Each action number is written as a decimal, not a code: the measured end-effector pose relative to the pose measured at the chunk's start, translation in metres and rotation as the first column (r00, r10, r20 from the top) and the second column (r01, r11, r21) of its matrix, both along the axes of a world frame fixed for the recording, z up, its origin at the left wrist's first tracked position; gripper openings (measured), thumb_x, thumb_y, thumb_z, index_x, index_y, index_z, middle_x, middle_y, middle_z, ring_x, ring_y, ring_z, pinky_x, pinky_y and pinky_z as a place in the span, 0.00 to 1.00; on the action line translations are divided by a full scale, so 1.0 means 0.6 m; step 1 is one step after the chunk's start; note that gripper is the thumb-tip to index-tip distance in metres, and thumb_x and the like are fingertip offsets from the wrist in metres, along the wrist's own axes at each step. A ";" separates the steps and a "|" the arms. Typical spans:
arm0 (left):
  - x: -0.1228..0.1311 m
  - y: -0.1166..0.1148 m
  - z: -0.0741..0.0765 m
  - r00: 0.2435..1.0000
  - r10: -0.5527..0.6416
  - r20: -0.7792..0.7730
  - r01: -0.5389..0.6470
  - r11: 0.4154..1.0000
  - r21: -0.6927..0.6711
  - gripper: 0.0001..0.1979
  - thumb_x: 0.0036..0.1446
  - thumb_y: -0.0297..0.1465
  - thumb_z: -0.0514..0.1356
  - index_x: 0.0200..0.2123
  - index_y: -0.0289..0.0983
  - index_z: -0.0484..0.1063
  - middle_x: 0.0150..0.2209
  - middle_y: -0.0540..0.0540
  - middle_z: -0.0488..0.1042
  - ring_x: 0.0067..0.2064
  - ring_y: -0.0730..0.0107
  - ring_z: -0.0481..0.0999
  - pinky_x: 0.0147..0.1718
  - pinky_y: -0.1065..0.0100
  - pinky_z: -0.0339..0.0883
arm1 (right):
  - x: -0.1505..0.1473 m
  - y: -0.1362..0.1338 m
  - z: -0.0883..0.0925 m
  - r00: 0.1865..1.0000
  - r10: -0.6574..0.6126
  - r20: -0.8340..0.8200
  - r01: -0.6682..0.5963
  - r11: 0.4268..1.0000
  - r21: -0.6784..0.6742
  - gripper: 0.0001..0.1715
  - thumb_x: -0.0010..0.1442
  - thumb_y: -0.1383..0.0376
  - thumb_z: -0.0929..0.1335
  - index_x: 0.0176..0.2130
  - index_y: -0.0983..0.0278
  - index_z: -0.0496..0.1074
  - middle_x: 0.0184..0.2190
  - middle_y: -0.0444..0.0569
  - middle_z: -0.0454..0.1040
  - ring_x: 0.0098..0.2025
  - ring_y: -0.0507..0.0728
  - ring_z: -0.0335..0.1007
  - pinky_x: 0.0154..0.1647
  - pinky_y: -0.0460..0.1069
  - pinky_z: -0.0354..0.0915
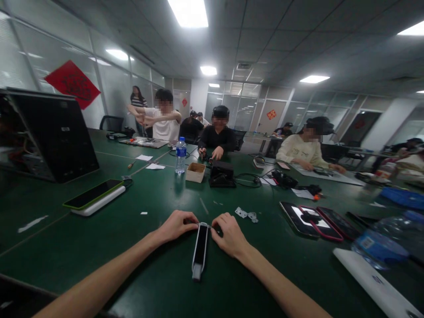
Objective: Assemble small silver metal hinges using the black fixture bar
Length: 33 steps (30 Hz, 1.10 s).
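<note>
A long, narrow device (199, 251) with a black face and a silver rim lies on the green table in front of me, its grey block-like end towards me. My left hand (179, 225) is closed at the far left corner, thumb and fingertips pinching its edge. On the opposite side, my right hand (229, 234) has its fingers curled in against the far right corner. What the fingertips grip there is too small to make out fully. Just beyond my right hand lie grey metal plates with holes (247, 215).
A small cardboard box (195, 172), a water bottle (180, 155) and a black stand (221, 173) stand ahead. Left are a phone on a white block (99, 201) and a computer case (54, 137). Phones (303, 218) and a large bottle (380, 243) lie right. Several people sit around.
</note>
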<state>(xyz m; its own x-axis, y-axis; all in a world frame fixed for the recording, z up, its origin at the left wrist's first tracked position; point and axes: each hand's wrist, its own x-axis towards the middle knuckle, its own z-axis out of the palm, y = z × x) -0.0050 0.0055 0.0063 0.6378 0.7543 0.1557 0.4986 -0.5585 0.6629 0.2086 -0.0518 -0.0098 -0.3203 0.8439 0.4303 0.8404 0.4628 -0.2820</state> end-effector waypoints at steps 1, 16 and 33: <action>0.001 0.000 0.002 1.000 -0.006 -0.010 0.006 1.000 0.008 0.11 0.56 0.37 0.59 0.36 0.37 0.76 0.34 0.49 0.77 0.34 0.69 0.74 0.35 0.72 0.65 | 0.001 0.002 0.000 1.000 0.008 0.007 -0.008 1.000 0.009 0.03 0.57 0.67 0.65 0.33 0.64 0.69 0.34 0.49 0.70 0.39 0.57 0.62 0.39 0.51 0.59; 0.001 0.028 -0.014 0.986 -0.078 -0.150 0.104 0.979 0.173 0.15 0.60 0.39 0.49 0.36 0.39 0.72 0.33 0.46 0.73 0.34 0.66 0.72 0.34 0.70 0.65 | 0.003 0.010 -0.003 0.999 -0.028 0.041 0.027 0.999 0.021 0.07 0.59 0.63 0.64 0.34 0.64 0.69 0.34 0.49 0.70 0.41 0.57 0.60 0.42 0.52 0.56; -0.008 0.034 -0.016 0.972 -0.064 -0.225 0.114 0.969 0.217 0.14 0.59 0.41 0.52 0.38 0.39 0.72 0.34 0.47 0.72 0.34 0.66 0.71 0.34 0.71 0.66 | 0.005 0.005 0.007 0.999 -0.019 0.030 0.019 1.000 -0.010 0.08 0.60 0.64 0.63 0.35 0.65 0.69 0.35 0.49 0.71 0.41 0.56 0.60 0.44 0.52 0.58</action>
